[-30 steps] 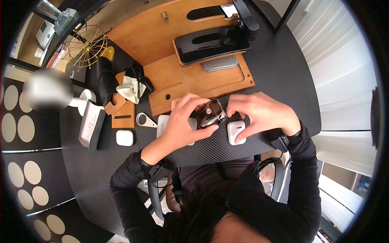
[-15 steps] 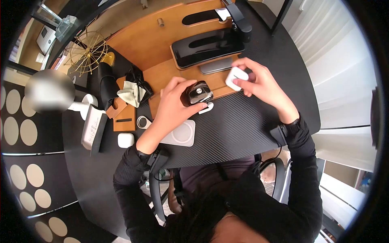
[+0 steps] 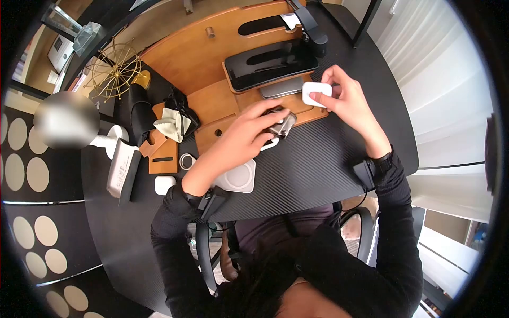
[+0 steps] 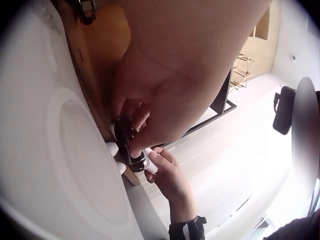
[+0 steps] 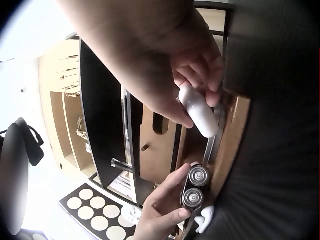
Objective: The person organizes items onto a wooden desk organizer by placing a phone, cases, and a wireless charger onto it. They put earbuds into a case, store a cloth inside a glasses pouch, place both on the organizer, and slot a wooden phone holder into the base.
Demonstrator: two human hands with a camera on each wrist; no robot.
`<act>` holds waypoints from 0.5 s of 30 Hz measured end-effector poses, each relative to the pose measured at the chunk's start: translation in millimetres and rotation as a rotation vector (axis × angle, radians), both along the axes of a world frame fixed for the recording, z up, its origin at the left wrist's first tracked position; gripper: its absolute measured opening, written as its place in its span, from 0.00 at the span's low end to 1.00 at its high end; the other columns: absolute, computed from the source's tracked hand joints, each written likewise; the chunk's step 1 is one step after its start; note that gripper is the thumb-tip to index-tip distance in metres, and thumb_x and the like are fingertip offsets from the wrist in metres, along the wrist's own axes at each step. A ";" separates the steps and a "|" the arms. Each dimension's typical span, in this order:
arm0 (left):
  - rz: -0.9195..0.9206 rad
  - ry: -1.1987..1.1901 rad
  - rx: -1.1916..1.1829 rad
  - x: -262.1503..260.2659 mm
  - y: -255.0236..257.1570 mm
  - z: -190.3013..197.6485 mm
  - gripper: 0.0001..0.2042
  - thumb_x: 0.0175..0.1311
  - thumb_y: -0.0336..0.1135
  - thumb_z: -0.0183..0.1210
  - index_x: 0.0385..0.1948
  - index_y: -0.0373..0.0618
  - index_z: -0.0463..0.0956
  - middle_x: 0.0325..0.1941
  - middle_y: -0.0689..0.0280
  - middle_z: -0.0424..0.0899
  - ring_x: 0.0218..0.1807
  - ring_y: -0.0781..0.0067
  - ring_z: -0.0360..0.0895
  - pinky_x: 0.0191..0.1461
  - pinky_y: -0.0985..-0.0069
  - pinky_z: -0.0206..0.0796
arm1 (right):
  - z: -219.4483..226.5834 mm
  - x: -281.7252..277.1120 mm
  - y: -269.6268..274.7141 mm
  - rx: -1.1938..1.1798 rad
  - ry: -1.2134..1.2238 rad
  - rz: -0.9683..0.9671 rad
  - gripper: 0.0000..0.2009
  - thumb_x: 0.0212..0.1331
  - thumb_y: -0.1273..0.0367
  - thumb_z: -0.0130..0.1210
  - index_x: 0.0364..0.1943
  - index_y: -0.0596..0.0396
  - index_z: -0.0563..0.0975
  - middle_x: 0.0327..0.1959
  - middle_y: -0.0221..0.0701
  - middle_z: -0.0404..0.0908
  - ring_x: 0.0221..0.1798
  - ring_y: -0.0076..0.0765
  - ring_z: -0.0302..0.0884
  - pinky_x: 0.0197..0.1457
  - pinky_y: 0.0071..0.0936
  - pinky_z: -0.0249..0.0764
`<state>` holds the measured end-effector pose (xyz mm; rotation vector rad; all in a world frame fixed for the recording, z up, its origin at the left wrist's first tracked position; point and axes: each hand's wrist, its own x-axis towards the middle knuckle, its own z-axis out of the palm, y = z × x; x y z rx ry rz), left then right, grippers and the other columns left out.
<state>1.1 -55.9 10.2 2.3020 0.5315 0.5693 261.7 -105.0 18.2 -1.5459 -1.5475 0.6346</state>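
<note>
My left hand point(image 3: 233, 140) grips a small dark electric shaver point(image 3: 287, 125) near the front edge of the wooden desk stand. Two round shaving heads show on it in the right wrist view. White earbuds point(image 5: 204, 220) lie on the black desk right below the shaver, partly covered by the left hand in the head view. Up and to the right, my right hand point(image 3: 352, 103) pinches a white earbud case point(image 3: 313, 91) between thumb and fingers, raised over the stand's right end. In the right wrist view the case shows its rounded narrow side.
The wooden stand point(image 3: 212, 100) bears a black phone-like slab point(image 3: 270, 66) and a grey flat case point(image 3: 283, 87). A white charging pad point(image 3: 238, 177) lies under the left wrist. Farther left are another white case point(image 3: 165, 185), a cloth point(image 3: 172, 124) and a white-and-grey holder point(image 3: 122, 169).
My right hand has picked the white earbud case up off the desk and carried it up towards the stand. The left hand has shifted the shaver up and then right, tilting it; earbuds have come into view.
</note>
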 end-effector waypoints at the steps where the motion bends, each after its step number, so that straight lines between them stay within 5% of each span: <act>1: -0.041 -0.006 0.086 4.9 -0.5 -3.2 0.27 0.56 0.19 0.59 0.60 0.49 0.74 0.67 0.59 0.69 0.70 0.55 0.64 0.70 0.65 0.59 | 2.3 -0.1 0.1 0.035 0.046 -0.037 0.16 0.54 0.67 0.68 0.34 0.57 0.71 0.27 0.30 0.78 0.25 0.19 0.78 0.27 0.19 0.70; 5: -0.031 0.024 0.298 23.1 -3.3 -5.3 0.28 0.53 0.15 0.54 0.58 0.50 0.76 0.67 0.58 0.70 0.71 0.54 0.63 0.70 0.63 0.60 | 3.7 1.9 1.0 0.060 0.105 -0.092 0.15 0.54 0.68 0.68 0.36 0.58 0.71 0.28 0.28 0.77 0.27 0.19 0.80 0.29 0.19 0.72; 15: -0.035 -0.105 0.259 49.9 -8.7 -7.6 0.23 0.57 0.19 0.56 0.58 0.41 0.74 0.61 0.54 0.72 0.63 0.50 0.69 0.67 0.62 0.62 | 7.2 0.5 1.2 0.092 0.280 -0.118 0.14 0.55 0.70 0.67 0.36 0.56 0.71 0.30 0.25 0.77 0.30 0.17 0.78 0.29 0.16 0.71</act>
